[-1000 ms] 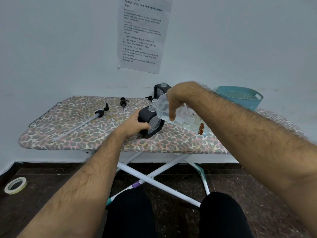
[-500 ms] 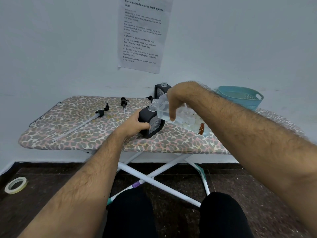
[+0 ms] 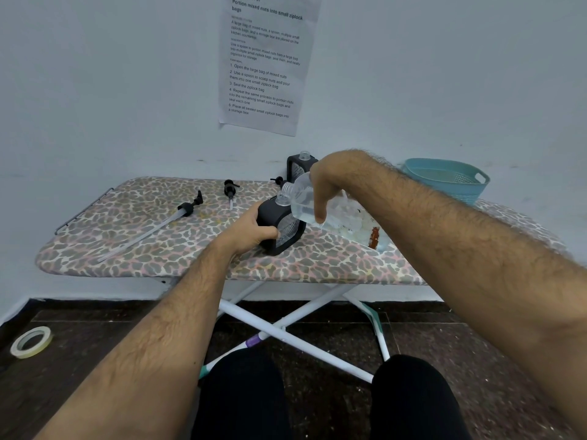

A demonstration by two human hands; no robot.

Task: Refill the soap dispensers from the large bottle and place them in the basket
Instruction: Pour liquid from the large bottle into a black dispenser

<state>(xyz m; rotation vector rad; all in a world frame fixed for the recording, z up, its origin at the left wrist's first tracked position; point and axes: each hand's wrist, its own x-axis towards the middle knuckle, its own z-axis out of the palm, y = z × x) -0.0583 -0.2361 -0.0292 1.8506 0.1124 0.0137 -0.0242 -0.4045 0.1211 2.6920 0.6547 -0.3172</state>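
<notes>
My left hand (image 3: 251, 231) grips a black soap dispenser (image 3: 281, 228) that stands slightly tilted on the ironing board (image 3: 133, 249), its clear neck uncovered. My right hand (image 3: 320, 188) holds the large clear bottle (image 3: 336, 214) tipped down to the left, its mouth right above the dispenser's neck. A second black dispenser (image 3: 300, 166) with no pump stands behind, near the wall. The teal basket (image 3: 444, 179) sits at the board's far right.
A long pump with its tube (image 3: 178, 214) lies on the board's left half. A short black pump (image 3: 230, 190) lies farther back, and another pump (image 3: 279, 181) by the rear dispenser. A tape roll (image 3: 30, 341) lies on the floor at left.
The picture is nearly the same. The bottle stays tipped over the dispenser's neck and both hands keep their hold.
</notes>
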